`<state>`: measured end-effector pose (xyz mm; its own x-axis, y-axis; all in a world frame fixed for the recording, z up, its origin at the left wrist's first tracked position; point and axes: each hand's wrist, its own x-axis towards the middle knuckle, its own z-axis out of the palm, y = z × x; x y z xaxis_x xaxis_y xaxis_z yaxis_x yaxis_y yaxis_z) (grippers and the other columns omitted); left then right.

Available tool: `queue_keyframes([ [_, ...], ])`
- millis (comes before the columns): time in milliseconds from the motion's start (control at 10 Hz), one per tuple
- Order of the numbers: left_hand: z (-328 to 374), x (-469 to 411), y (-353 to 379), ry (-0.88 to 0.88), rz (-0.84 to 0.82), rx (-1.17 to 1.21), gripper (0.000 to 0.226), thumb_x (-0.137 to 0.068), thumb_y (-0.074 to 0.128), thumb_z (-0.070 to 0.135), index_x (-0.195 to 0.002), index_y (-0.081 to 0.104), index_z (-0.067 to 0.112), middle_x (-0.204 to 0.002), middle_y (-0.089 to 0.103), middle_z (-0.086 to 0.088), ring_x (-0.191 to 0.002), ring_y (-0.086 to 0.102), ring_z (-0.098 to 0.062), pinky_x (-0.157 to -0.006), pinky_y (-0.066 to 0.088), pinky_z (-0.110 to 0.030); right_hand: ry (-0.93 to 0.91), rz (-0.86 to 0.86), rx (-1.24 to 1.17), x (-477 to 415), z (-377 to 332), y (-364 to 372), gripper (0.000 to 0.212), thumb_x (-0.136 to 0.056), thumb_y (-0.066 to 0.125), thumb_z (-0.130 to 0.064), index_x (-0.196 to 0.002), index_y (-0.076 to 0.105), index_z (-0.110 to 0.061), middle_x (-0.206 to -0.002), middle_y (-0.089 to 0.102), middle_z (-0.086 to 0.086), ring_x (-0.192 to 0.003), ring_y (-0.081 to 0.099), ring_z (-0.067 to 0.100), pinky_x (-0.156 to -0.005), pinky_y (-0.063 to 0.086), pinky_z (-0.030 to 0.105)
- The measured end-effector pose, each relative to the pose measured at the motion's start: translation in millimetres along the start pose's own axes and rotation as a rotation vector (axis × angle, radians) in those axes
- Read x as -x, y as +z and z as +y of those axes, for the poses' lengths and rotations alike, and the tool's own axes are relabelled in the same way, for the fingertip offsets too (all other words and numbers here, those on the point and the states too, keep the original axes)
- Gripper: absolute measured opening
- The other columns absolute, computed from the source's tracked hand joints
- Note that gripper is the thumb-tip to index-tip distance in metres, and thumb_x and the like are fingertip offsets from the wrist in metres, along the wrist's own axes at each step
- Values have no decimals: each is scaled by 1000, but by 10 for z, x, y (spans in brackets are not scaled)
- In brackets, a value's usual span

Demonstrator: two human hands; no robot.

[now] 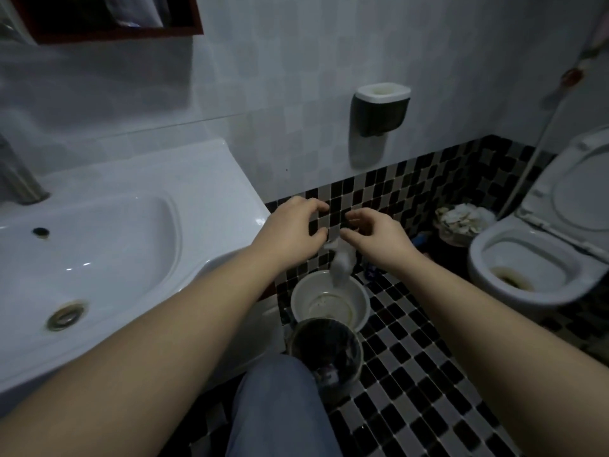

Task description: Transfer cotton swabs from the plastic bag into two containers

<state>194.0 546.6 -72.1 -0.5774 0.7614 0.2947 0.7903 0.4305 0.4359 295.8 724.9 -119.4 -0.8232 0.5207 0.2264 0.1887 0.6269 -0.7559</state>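
Your left hand (pixel 290 225) and right hand (pixel 375 235) hover close together, fingers loosely curled around nothing. A blurred whitish bag (pixel 341 263) is just below your thumbs, above the white bowl (pixel 297 300) beside the dark bin (pixel 324 322) on the tiled floor (pixel 412 374).

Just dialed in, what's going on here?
A person holds the left hand and right hand close together, fingers curled, beside the sink. A small blurred whitish thing, perhaps the plastic bag, hangs just under the thumbs, above a white basin and a dark bin on the floor. Whether either hand grips it is unclear.
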Motion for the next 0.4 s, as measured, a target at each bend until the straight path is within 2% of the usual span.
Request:
queue_keyframes([
  [100, -25, 4, -18, 38, 8, -71, 52, -95, 64, 41, -144, 52, 31, -143, 53, 2, -133, 50, -18, -111, 43, -39, -15, 40, -6, 5, -19, -12, 53, -84, 61, -64, -132, 57, -42, -102, 54, -34, -91, 53, -21, -74, 38, 9],
  [200, -42, 15, -58, 44, 18, -129, 58, -93, 64, 45, -147, 47, 32, -143, 52, 1, -132, 49, -20, -111, 42, -41, -30, 93, 22, -25, -59, -71, 53, -89, 61, -58, -137, 55, -38, -117, 57, -31, -96, 50, -25, -80, 37, 9],
  [300, -75, 15, -73, 53, 68, -155, 62, -93, 64, 49, -149, 44, 30, -144, 51, -1, -133, 49, -22, -112, 42, -43, -57, 154, 66, -66, -89, -129, 58, -91, 60, -54, -143, 51, -31, -142, 56, -6, -128, 52, 8, -96, 40, 26],
  [400, -101, 39, -128, 1, 88, -163, 66, -92, 62, 52, -151, 41, 30, -146, 50, -2, -134, 47, -23, -113, 40, -44, -100, 203, 68, -65, -217, -134, 60, -93, 59, -54, -146, 47, -29, -147, 52, -3, -136, 47, 14, -103, 37, 29],
])
